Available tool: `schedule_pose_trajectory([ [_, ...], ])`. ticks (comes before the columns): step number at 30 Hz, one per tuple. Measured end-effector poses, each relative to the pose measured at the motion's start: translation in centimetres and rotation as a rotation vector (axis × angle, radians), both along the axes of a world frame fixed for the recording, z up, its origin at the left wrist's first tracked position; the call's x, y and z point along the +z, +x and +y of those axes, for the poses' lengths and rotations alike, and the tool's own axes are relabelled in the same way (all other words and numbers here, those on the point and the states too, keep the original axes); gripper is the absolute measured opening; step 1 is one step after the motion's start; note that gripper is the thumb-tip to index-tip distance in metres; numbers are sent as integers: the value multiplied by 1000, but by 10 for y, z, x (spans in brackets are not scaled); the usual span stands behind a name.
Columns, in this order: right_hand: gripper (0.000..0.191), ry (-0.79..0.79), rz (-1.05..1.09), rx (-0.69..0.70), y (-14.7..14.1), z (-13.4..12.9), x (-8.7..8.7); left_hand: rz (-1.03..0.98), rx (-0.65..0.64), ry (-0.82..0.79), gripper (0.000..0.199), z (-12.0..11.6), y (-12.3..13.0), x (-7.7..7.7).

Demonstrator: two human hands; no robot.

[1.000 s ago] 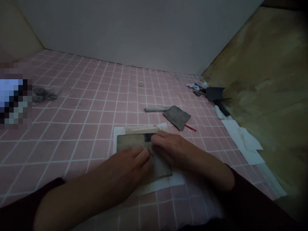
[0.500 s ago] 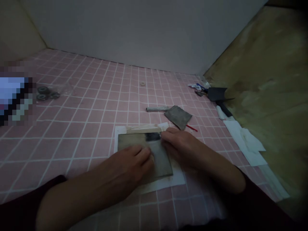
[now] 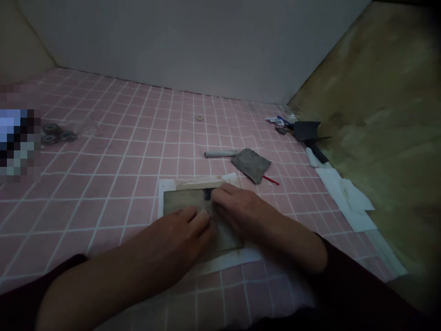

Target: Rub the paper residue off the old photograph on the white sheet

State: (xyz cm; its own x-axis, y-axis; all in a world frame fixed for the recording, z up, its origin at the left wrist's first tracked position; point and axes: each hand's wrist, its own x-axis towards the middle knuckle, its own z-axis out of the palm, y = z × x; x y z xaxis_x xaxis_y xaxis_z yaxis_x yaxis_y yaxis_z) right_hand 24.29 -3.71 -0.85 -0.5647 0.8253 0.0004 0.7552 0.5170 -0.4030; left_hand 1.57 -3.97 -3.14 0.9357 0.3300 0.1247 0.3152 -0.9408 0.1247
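Note:
In front of me lies a thin grey-brown sheet (image 3: 184,200) on a larger piece of white paper (image 3: 237,258). A small black patch (image 3: 207,193) shows near the sheet's far edge. My right hand (image 3: 239,207) is closed at this patch with its fingertips covering part of it; whatever they pinch is hidden. Over the sheet's near middle rests my left hand (image 3: 186,232), fingers curled together, and I cannot make out what is in them. A beige strip (image 3: 198,184) runs along the paper's far edge.
Beyond the paper lie a grey square pad (image 3: 251,165), a pale tube (image 3: 220,154) and a red stick (image 3: 271,179). At right are a black scoop (image 3: 306,131) and white papers (image 3: 344,197). Tape rolls (image 3: 57,132) sit left; a small ring (image 3: 200,117) lies farther back.
My right hand has shifted left across the sheet and now covers most of the black patch. My left hand stays over the sheet. The whole view has moved slightly.

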Motion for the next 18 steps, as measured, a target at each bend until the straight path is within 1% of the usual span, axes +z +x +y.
schedule_pose_trajectory([
  [2, 15, 11, -7, -4, 4, 3, -1, 8, -6, -4, 22, 0, 1, -2],
  [5, 16, 27, -36, -54, 9, 5, -1, 36, -16, -7, 23, 1, 1, -1],
  [11, 15, 30, -4, 13, 2, 5, -2, -16, -12, 8, 23, 1, 1, 2],
  [15, 18, 20, -45, -67, 7, 6, 2, -11, -19, -4, 21, 2, 1, 0],
  [16, 17, 22, -48, -74, 6, 6, 2, -5, -21, -8, 21, 2, 1, 0],
  [18, 16, 31, -30, -43, 4, 5, 1, -9, -18, -7, 20, 1, 1, -1],
])
